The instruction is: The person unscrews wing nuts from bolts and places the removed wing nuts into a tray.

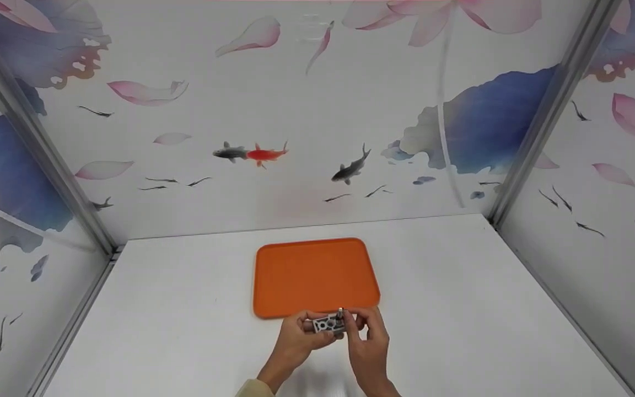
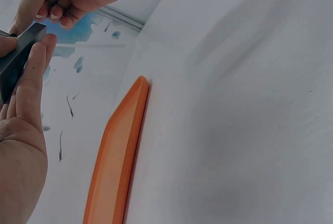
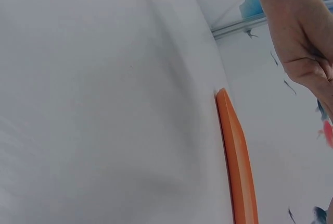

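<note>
A small grey metal block [image 1: 327, 324] with round openings in its face is held just in front of the orange tray's near edge. My left hand [image 1: 298, 341] grips its left end between thumb and fingers. At the right end a short silver piece [image 1: 340, 312] stands up, and my right hand [image 1: 368, 344] pinches there with thumb and fingers; its exact kind is too small to tell. From the left wrist view the block [image 2: 22, 60] shows a smooth dark side between the left fingers [image 2: 31, 83]. In the right wrist view the block is out of sight.
An orange tray [image 1: 315, 278] with a low raised rim lies on the white table [image 1: 185, 309] beyond the hands. White panels [image 1: 306, 110] printed with fish and petals enclose the table at the back and both sides, joined by metal corner posts [image 1: 549, 105].
</note>
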The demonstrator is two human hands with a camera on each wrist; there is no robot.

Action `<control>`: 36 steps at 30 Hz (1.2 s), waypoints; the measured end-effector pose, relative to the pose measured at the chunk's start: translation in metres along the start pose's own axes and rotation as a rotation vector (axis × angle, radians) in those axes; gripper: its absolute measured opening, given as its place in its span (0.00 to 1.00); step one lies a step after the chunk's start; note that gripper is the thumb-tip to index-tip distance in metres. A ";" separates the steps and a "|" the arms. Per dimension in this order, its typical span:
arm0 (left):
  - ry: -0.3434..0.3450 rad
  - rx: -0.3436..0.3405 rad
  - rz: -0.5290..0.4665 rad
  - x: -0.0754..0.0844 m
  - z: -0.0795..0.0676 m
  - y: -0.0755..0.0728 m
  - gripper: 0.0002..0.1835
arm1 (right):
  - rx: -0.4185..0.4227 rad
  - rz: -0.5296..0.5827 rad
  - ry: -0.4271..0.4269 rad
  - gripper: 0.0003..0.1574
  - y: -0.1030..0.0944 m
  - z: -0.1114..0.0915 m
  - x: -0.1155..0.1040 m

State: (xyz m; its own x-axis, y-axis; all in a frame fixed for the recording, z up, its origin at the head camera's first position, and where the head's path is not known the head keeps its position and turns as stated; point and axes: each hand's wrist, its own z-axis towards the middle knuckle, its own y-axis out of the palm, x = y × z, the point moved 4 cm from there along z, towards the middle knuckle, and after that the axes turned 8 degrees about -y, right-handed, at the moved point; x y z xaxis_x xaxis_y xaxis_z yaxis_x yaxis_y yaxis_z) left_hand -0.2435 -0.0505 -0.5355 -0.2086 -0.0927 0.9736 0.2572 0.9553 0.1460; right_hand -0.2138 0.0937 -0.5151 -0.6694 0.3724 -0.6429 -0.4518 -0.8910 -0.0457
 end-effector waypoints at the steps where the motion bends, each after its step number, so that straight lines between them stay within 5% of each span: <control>1: 0.000 -0.001 -0.002 0.000 0.000 0.000 0.22 | -0.003 0.010 -0.002 0.11 0.000 0.000 0.000; 12: -0.002 -0.001 -0.008 0.000 0.001 -0.001 0.23 | -0.087 0.085 0.086 0.12 0.002 -0.006 0.018; 22: 0.005 0.013 0.028 0.001 -0.001 -0.002 0.23 | -0.092 0.051 -0.009 0.16 0.003 -0.006 0.017; 36: 0.005 -0.005 -0.019 0.001 -0.001 -0.001 0.22 | -0.076 0.021 -0.014 0.15 0.001 -0.005 0.019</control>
State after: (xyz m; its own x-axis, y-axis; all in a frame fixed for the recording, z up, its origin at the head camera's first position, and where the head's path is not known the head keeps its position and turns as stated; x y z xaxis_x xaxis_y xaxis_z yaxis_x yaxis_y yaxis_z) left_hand -0.2426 -0.0517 -0.5345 -0.2087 -0.1124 0.9715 0.2578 0.9519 0.1655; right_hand -0.2239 0.0984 -0.5312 -0.6869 0.3566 -0.6333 -0.3916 -0.9156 -0.0908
